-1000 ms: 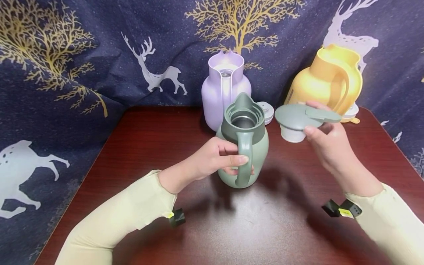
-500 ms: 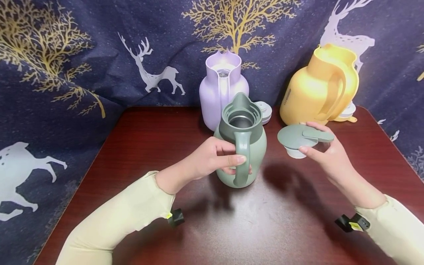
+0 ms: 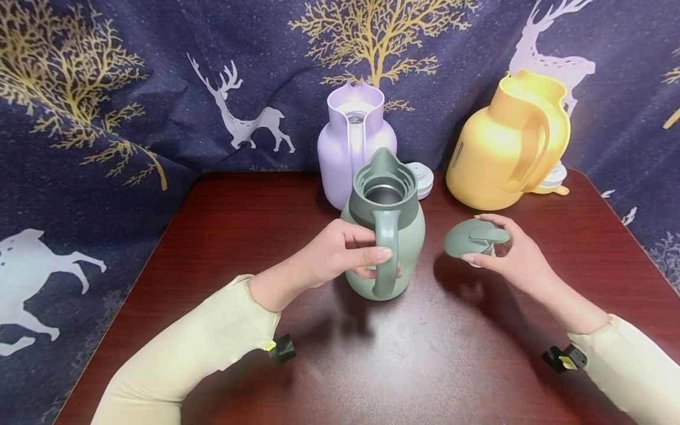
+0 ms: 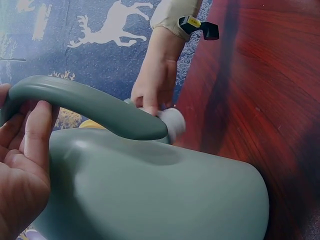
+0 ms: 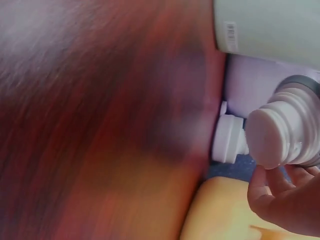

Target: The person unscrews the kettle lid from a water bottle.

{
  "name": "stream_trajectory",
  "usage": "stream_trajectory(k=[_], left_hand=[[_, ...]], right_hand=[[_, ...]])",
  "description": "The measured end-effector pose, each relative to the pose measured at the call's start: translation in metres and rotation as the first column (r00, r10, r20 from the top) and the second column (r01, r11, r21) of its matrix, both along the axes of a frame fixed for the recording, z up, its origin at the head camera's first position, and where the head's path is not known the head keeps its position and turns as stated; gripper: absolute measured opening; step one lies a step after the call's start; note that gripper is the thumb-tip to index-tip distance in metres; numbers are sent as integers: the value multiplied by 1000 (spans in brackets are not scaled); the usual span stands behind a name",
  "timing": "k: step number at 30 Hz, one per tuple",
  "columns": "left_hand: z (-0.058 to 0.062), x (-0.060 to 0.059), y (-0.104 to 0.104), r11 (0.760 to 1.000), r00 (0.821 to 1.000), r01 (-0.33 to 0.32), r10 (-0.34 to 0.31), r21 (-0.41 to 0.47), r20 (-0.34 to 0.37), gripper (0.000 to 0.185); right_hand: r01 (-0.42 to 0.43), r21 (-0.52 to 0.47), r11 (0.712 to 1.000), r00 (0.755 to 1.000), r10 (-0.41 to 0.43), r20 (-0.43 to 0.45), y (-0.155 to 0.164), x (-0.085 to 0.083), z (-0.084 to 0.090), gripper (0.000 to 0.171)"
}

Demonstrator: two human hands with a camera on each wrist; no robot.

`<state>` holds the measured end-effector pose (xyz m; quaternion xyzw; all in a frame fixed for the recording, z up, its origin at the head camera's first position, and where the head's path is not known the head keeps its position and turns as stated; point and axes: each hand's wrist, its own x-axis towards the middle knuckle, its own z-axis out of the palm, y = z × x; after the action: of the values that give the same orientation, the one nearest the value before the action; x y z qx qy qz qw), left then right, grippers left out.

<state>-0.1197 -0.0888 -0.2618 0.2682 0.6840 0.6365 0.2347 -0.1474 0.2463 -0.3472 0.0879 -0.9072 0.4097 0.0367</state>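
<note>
A green thermos jug (image 3: 411,242) stands upright on the table with its mouth uncovered. My left hand (image 3: 340,254) grips its handle (image 3: 386,236), and the left wrist view shows fingers (image 4: 37,132) passing under that handle. To the right of the jug, my right hand (image 3: 526,260) pinches the edge of a green lid (image 3: 464,237), which is tilted and above the tabletop. The lid's white stopper (image 5: 265,137) faces the camera in the right wrist view, touching neither table nor jug.
Behind the green jug are a lidless purple jug (image 3: 330,156) and its apparent lid (image 3: 422,178). A yellow jug (image 3: 491,159) stands back right, partly hiding a white-and-yellow lid (image 3: 555,178). A patterned cloth (image 3: 255,47) hangs behind the red-brown table (image 3: 223,224).
My right hand has lowered the green lid from beside the jug's mouth to nearer the tabletop, tilting it. My left hand keeps its grip, and the green jug stays in place.
</note>
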Motion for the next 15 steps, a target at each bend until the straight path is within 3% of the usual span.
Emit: stream_trajectory(k=[8,15], left_hand=[[0,-1,0,1000,1000,6,-6,-2,-12,30],[0,-1,-1,1000,1000,8,-8,3,-12,28]], right_hand=[[-78,192,978,996,70,52,4,-3,-1,81],[-123,253,960,988,96,118,6,-6,2,82]])
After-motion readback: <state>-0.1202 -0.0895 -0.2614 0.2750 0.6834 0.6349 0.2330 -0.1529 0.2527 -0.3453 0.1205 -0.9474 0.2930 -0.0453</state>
